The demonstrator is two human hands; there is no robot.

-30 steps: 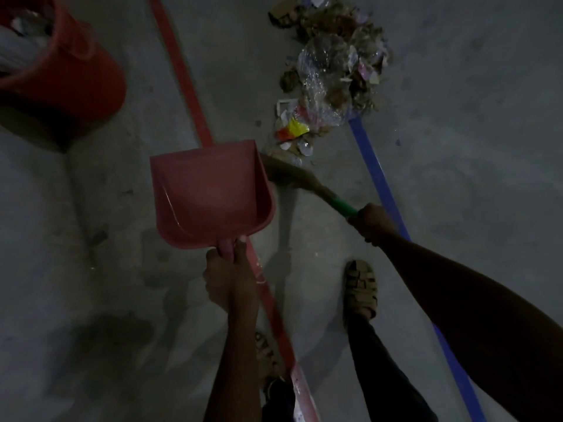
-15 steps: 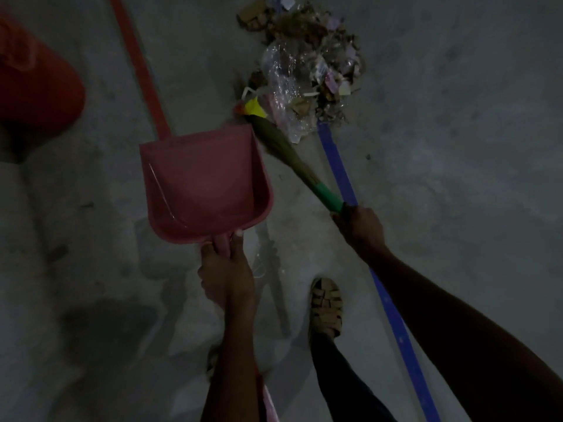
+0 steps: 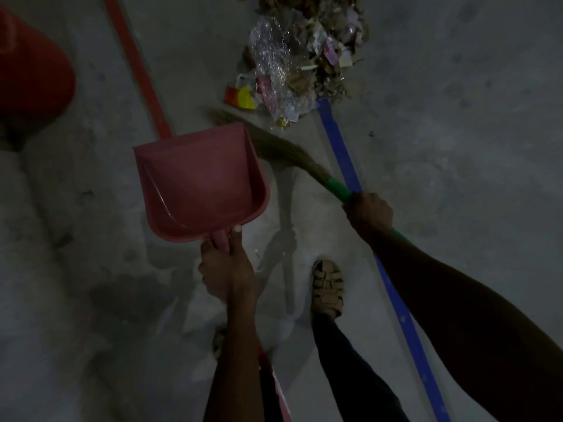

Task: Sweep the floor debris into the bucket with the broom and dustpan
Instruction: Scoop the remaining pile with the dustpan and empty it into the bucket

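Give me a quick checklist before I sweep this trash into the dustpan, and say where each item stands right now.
1. Left hand grips the dustpan handle: ok.
2. Right hand grips the broom by its green handle: ok.
3. Dustpan tray bare, ready for a load: ok.
4. Dustpan mouth set against the debris pile: not ok, it sits short of it.
5. Broom bristles behind the pile: not ok, they are on the near side.
6. Red bucket close by: ok, at the left edge.
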